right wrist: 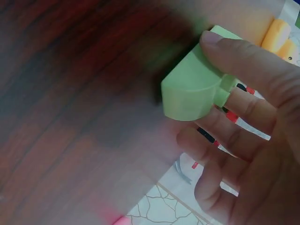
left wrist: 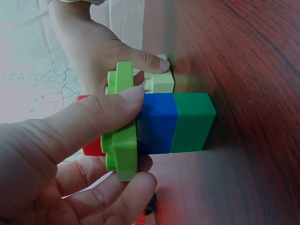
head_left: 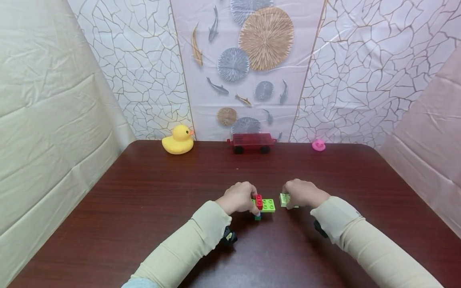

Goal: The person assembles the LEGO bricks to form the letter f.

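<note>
Bright head view, pale glare on tabletop (head_left: 248, 260), grain blurred in right wrist view

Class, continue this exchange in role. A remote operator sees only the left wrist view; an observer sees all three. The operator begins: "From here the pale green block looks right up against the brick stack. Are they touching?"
Observer: No. The head view shows a gap between the pale green block and the brick stack.
Operator: What is at the far side of the table, over to the person's left?
Observer: A yellow duck sits there.
Operator: And at the far side, over to the right?
Observer: A small pink toy.
</note>
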A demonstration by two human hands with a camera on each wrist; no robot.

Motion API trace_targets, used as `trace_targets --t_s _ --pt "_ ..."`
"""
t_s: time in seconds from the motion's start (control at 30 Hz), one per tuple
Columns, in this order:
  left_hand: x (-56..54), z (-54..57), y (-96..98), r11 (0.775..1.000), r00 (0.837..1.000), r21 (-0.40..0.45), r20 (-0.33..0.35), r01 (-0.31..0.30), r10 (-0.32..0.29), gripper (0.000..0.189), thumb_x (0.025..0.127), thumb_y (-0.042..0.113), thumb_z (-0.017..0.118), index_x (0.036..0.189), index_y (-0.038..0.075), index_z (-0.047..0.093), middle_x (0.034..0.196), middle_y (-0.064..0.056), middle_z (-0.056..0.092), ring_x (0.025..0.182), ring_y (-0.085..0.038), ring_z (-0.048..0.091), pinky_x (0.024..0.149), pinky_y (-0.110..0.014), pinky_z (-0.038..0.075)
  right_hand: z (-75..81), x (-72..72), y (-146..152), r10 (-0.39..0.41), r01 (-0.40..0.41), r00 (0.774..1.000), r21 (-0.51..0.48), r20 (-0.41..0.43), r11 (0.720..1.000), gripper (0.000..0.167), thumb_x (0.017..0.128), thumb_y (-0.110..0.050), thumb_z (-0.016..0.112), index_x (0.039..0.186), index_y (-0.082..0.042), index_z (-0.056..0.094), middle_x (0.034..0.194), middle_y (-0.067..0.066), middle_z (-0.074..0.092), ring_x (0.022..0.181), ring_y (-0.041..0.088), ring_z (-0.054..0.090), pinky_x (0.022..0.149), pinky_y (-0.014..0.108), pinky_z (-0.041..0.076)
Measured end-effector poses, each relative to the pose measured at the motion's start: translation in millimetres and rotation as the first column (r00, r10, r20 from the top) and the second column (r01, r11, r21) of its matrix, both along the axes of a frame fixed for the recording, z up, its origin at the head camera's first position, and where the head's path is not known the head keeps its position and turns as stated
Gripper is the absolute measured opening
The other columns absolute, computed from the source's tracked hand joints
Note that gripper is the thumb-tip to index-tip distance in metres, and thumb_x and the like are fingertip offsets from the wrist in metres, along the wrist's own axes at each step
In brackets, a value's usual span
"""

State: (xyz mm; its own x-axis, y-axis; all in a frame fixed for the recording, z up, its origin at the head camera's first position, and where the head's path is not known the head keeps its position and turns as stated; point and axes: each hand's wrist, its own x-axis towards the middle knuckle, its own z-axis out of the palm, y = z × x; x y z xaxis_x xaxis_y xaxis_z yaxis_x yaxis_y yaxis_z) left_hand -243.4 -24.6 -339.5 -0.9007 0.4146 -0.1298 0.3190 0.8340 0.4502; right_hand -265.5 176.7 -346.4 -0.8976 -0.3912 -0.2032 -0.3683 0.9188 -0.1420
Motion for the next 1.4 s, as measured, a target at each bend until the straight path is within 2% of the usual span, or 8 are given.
trace_targets --t_s 0.3,0.5,0.7,1.07,1.4 --pt "-1.4 -0.4 0.0 1.000 1.000 0.003 0.004 0.003 -0.003 0.031 0.058 0.031 0.081 0.076 0.017 0.059 0.067 0.007 0.052 0.062 -0.013 0.047 0.051 -0.027 0.037 9.0 0.0 -4.3 0.010 -0.013 0.999 -0.052 -0.047 0.999 0.037 0.065 -0.022 0.075 0.096 -0.006 0.062 0.081 0.003 0.055 0.069 0.019 0.047 0.059 0.034 0.044" --pt "-2.6 -0.6 0.0 1.000 1.000 0.006 0.002 0.003 -0.003 0.032 0.057 0.032 0.081 0.075 0.018 0.059 0.066 0.007 0.052 0.062 -0.013 0.047 0.051 -0.028 0.037 13.0 3.2 -7.5 0.029 -0.033 0.995 -0.051 -0.096 0.998 0.044 0.063 -0.026 0.075 0.100 -0.006 0.060 0.086 0.005 0.054 0.073 0.019 0.047 0.061 0.036 0.044" --pt "-2.6 0.7 -0.5 1.000 1.000 0.011 0.015 0.000 -0.001 0.033 0.057 0.031 0.081 0.075 0.017 0.058 0.066 0.006 0.052 0.062 -0.014 0.047 0.051 -0.027 0.037 14.3 7.3 -12.8 0.052 -0.058 0.993 -0.056 -0.111 0.997 0.046 0.063 -0.026 0.075 0.101 -0.006 0.060 0.086 0.005 0.053 0.073 0.018 0.048 0.062 0.036 0.045" --pt "-1.6 0.9 -0.6 1.000 1.000 0.003 0.004 -0.002 0.002 0.032 0.056 0.031 0.081 0.073 0.018 0.058 0.065 0.006 0.052 0.060 -0.013 0.047 0.050 -0.028 0.037 18.8 10.6 -18.1 0.096 -0.109 0.976 -0.053 -0.195 0.993 0.042 0.064 -0.025 0.073 0.098 -0.005 0.059 0.081 0.004 0.050 0.066 0.017 0.046 0.055 0.030 0.042" --pt "-1.8 0.5 -0.3 1.000 1.000 -0.005 -0.001 0.000 0.000 0.032 0.056 0.031 0.081 0.074 0.018 0.058 0.065 0.006 0.052 0.061 -0.013 0.047 0.050 -0.027 0.037 26.3 15.2 -23.1 0.109 -0.125 0.974 -0.071 -0.197 0.990 0.041 0.064 -0.026 0.073 0.098 -0.006 0.059 0.080 0.003 0.050 0.066 0.016 0.046 0.055 0.029 0.041"
